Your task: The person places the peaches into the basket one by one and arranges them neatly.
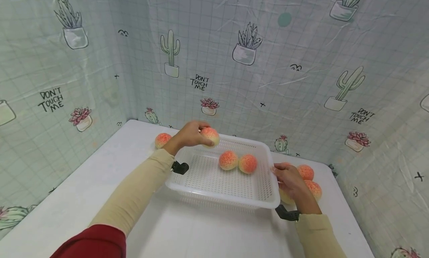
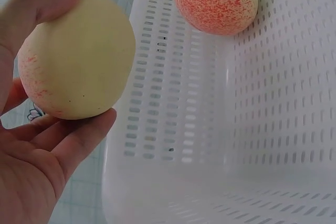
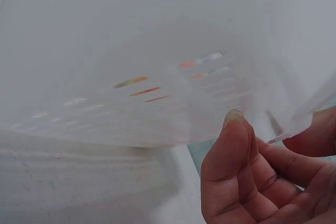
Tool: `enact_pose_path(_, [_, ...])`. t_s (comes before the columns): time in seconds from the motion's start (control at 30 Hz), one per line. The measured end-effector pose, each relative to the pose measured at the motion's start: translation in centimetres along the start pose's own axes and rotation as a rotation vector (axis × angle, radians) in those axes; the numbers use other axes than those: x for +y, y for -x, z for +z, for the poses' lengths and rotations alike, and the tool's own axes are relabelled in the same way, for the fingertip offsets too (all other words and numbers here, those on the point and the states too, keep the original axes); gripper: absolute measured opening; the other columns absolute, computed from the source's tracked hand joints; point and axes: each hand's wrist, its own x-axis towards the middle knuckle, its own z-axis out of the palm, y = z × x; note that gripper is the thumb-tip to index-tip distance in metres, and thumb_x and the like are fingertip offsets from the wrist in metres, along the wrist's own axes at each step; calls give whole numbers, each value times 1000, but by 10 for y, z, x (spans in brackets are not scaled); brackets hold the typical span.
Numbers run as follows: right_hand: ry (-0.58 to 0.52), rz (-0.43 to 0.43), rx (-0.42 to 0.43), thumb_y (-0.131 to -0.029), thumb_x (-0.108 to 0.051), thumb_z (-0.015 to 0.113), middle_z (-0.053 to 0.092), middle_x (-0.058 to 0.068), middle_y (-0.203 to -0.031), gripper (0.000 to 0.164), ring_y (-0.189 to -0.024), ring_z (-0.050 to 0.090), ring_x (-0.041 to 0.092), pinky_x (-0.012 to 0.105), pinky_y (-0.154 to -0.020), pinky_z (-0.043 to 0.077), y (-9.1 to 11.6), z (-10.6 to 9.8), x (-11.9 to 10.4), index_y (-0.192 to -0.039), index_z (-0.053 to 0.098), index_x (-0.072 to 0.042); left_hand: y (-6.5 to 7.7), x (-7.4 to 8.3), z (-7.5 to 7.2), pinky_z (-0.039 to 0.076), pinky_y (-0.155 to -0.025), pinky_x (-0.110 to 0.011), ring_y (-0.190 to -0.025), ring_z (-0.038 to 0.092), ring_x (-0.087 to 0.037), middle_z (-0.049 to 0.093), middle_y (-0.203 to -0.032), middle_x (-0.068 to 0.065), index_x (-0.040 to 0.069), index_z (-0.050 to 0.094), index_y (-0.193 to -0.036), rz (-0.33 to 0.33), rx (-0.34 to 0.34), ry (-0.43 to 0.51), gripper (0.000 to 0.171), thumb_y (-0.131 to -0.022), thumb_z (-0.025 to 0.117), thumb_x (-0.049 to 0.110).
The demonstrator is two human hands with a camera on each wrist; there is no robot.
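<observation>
My left hand (image 1: 192, 134) holds a peach (image 1: 210, 137) over the far left rim of a white perforated plastic basket (image 1: 221, 198). In the left wrist view, the thumb and fingers curl round this peach (image 2: 84, 56), whose pale yellow side shows. Two more red-speckled peaches, one left (image 1: 228, 160) and one right (image 1: 248, 163), lie side by side on the basket's floor. At the basket's right edge, my right hand (image 1: 291, 180) grips the rim. The right wrist view has its fingers bent at the translucent basket wall (image 3: 105, 35), with reddish slits of colour showing through.
Several peaches (image 1: 312, 190) are grouped on the white table (image 1: 187, 228) right of the basket, some partly hidden by my right hand. Another peach (image 1: 163, 140) sits beyond the left forearm. A cactus-print curtain (image 1: 221, 94) encloses the table's back and sides.
</observation>
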Motion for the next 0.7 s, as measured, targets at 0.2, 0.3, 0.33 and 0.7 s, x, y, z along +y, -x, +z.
enact_pose_path(0.2, [-12, -9, -7, -107, -25, 59, 65, 10, -133, 53, -104, 68, 17, 31, -85, 61, 0, -1, 2, -152, 46, 0, -2, 1, 3, 56, -83, -33, -103, 64, -24, 65, -132, -13, 10, 63, -140, -48, -21, 24, 70, -79, 90, 32])
enact_pose_path(0.3, [-10, -14, -8, -107, -25, 58, 65, 10, -133, 51, -104, 68, 17, 31, -85, 61, 0, 0, 2, -151, 47, 0, -2, -1, 5, 56, -84, -34, -104, 64, -24, 64, -132, -11, 11, 63, -140, -65, -23, 40, 70, -79, 90, 32])
enact_pose_path(0.33, [-10, -19, -10, -108, -24, 58, 65, 11, -133, 51, -104, 68, 17, 31, -85, 61, 1, 0, 2, -151, 46, 0, -3, -1, 6, 56, -84, -34, -105, 64, -24, 64, -132, -11, 12, 63, -140, -67, -23, 44, 70, -79, 90, 33])
enact_pose_path(0.7, [3, -12, 14, -108, -26, 58, 63, 12, -136, 50, -106, 67, 19, 31, -87, 60, 2, 2, 4, -150, 48, -3, -3, 2, 12, 56, -89, -35, -108, 63, -24, 68, -131, -11, 10, 66, -139, -93, -3, 58, 68, -79, 90, 30])
